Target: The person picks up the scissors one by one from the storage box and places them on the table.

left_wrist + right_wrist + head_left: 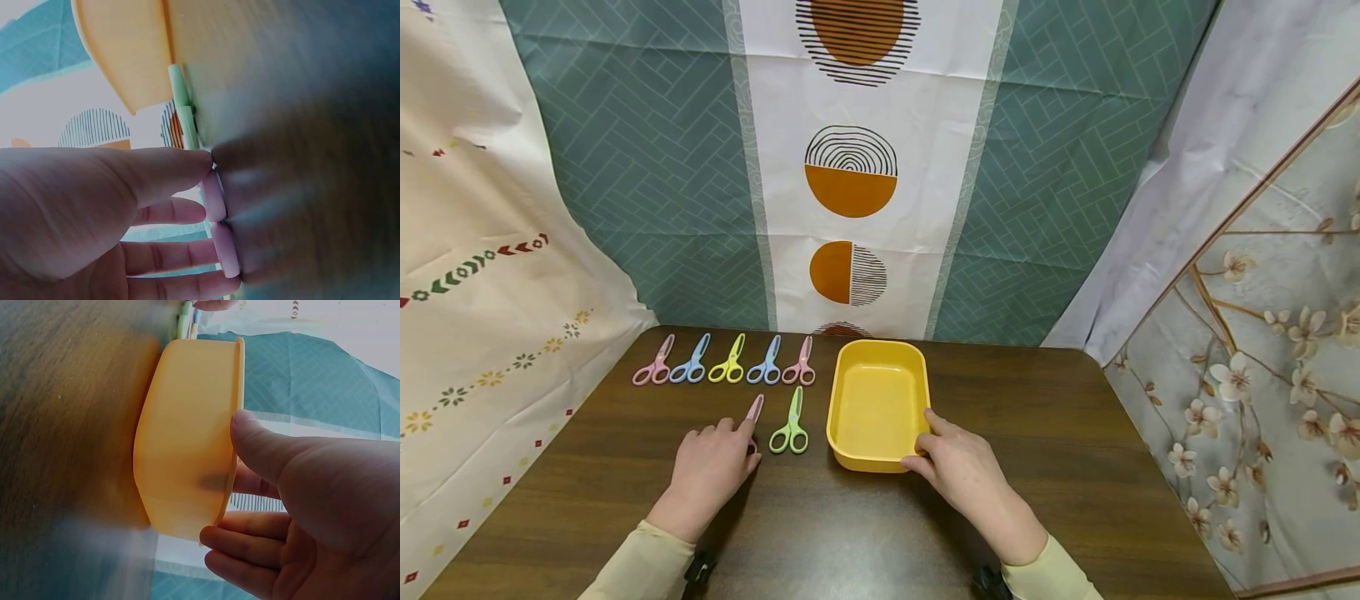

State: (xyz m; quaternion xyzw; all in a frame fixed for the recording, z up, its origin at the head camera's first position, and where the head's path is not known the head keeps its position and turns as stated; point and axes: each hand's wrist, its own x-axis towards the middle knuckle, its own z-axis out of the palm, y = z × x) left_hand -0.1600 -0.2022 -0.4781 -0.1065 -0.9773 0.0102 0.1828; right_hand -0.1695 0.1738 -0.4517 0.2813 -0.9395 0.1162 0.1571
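Note:
My left hand (711, 467) is over a pair of pink scissors (756, 408) lying flat on the table. In the left wrist view its thumb is at one side of the pink handle rings (214, 197), with fingertips at the other side. Part of these scissors is hidden under the hand. Just right of them lies a pair of green scissors (790, 429), blades pointing away. My right hand (962, 467) holds the near right corner of a yellow rectangular tray (842, 457), thumb and fingers at its rim (240, 381). The tray stands upright on the table.
Along the back left of the table (1037, 425) lies a row of several scissors, with pink (655, 365), blue (691, 365) and yellow (727, 365) pairs among them. Patterned cloth (677, 167) hangs behind the table, and more cloth hangs at both sides.

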